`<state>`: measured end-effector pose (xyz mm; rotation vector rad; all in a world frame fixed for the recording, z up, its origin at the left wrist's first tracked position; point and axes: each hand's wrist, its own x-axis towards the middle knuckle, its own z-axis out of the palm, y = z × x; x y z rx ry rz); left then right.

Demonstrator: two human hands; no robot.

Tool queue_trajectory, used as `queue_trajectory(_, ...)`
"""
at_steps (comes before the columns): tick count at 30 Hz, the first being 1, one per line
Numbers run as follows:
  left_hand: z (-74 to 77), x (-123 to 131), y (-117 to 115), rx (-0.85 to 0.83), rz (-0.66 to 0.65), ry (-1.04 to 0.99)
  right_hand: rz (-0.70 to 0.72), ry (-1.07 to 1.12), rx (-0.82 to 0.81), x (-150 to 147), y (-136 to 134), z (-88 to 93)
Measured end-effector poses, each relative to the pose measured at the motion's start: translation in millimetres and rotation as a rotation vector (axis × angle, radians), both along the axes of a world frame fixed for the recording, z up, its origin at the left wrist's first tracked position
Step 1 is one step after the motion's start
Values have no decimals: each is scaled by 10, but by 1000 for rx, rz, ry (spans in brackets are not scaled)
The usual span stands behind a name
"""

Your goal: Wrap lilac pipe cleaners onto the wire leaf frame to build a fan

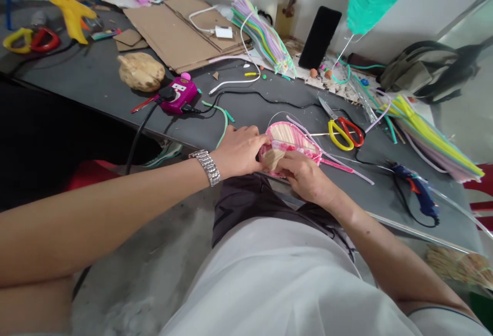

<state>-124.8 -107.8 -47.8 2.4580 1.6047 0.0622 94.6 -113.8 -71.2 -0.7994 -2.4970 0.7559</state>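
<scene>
The left hand (239,151) and right hand (304,176) clamp together on a pink-edged frame of wooden sticks (292,138) on the table (246,120).

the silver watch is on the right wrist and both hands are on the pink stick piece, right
No, the wrist is wrong: the silver link watch is on the wrist of the left hand, not the right hand, as the head view shows. Both hands are on the pink stick piece, as you said.
</scene>
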Motion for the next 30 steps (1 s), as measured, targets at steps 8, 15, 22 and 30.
queue_trajectory(8,6,11,2,-5,10,13,8,-26,61,30,23,-7)
queue_trajectory(15,8,11,15,-9,7,12,32,4,25,85,24,-3)
queue_trajectory(22,28,28,-25,105,-45,7,64,105,-4,98,46,-21)
queue_trajectory(30,-12,-11,-4,54,-302,-66,51,122,56,96,38,-62)
